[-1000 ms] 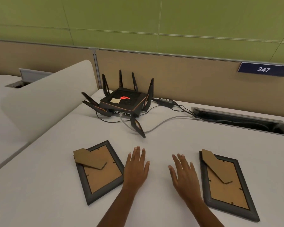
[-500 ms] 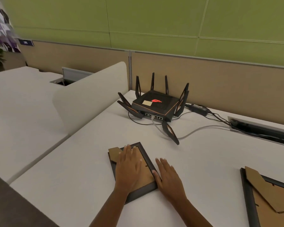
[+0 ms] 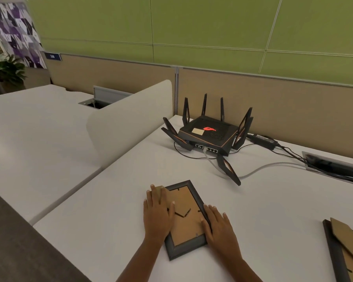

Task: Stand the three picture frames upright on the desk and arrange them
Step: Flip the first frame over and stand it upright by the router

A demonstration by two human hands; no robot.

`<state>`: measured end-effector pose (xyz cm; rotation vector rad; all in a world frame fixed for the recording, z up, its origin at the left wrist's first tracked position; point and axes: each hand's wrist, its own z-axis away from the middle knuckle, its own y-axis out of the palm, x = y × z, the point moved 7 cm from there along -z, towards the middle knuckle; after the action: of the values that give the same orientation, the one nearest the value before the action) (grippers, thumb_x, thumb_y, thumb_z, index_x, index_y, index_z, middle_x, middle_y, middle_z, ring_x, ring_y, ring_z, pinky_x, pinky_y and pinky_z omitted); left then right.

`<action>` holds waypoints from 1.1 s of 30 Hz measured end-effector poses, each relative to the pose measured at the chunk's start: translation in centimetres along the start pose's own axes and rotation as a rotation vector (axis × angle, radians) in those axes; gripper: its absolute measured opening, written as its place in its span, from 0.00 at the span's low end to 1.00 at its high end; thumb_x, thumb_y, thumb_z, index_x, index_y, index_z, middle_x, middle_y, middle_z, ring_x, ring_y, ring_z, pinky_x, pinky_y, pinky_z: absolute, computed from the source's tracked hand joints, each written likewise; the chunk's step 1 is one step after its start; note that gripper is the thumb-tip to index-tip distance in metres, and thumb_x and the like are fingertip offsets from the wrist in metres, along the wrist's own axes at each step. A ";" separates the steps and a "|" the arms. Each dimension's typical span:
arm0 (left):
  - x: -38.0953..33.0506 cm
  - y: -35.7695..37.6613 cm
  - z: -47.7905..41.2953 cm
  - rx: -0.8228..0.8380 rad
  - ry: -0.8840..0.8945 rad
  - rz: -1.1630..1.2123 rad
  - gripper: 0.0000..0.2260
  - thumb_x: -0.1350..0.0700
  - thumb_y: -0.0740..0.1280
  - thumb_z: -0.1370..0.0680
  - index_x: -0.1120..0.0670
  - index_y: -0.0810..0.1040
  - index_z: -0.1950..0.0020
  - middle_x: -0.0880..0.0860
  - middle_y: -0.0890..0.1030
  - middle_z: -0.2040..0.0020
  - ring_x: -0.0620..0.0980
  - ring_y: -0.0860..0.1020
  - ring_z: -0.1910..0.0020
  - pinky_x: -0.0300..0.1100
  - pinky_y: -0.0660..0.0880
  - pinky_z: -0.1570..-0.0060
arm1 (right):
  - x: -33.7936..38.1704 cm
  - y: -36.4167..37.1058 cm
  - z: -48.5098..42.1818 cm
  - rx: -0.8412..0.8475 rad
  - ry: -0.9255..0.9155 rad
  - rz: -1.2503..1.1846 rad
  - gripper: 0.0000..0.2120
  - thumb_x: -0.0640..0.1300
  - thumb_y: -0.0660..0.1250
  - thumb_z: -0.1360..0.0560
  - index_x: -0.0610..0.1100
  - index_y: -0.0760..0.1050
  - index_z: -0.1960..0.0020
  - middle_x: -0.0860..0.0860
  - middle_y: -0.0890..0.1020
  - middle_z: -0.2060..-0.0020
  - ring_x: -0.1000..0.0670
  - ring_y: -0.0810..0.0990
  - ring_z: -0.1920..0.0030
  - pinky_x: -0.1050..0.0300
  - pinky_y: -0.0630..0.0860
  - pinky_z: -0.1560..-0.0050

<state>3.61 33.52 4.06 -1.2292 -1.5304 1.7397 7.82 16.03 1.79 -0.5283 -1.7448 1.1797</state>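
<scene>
A dark picture frame (image 3: 189,224) lies face down on the white desk (image 3: 263,200), its brown cardboard back up. My left hand (image 3: 158,212) rests flat on its left side, covering the cardboard stand. My right hand (image 3: 217,225) lies flat along its right edge, fingers touching the rim. A second dark frame (image 3: 346,247) lies face down at the right border, its cardboard stand folded out on top, partly cut off by the picture's edge. No third frame is in view.
A black router (image 3: 207,132) with several antennas sits at the back of the desk, cables running right to a cable slot (image 3: 334,164). A white curved divider (image 3: 130,117) stands on the left. Another desk lies beyond it.
My view has turned left. Both hands slid left from bare desk onto the left frame: the left hand now covers its stand, the right hand reached its right edge.
</scene>
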 end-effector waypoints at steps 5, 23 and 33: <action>-0.4 -0.1 0.4 -0.010 -0.068 0.101 0.26 0.47 0.52 0.20 0.57 0.53 0.25 0.68 0.56 0.26 0.63 0.61 0.28 0.48 0.65 0.32 | -0.6 -0.1 0.2 -0.032 0.106 -0.014 0.50 0.71 0.25 0.36 0.44 0.60 0.29 0.48 0.67 0.30 0.48 0.64 0.29 0.61 0.48 0.29; -1.0 -0.8 -2.0 0.035 -0.191 0.449 0.20 0.58 0.55 0.21 0.63 0.60 0.29 0.61 0.71 0.37 0.57 0.71 0.39 0.46 0.71 0.42 | -1.2 -0.7 0.0 -0.067 0.229 -0.063 0.49 0.70 0.30 0.32 0.37 0.71 0.37 0.42 0.76 0.37 0.42 0.72 0.35 0.51 0.60 0.33; -1.9 -0.5 -2.3 0.165 -0.346 0.532 0.16 0.60 0.57 0.23 0.64 0.65 0.36 0.64 0.70 0.38 0.59 0.72 0.41 0.44 0.71 0.51 | -1.4 -1.9 0.1 -0.135 0.326 -0.198 0.36 0.65 0.47 0.30 0.39 0.69 0.36 0.43 0.74 0.36 0.42 0.69 0.32 0.49 0.62 0.30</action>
<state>6.39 33.21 5.14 -1.3883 -1.2669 2.4770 8.62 14.11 2.81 -0.5788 -1.5597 0.7928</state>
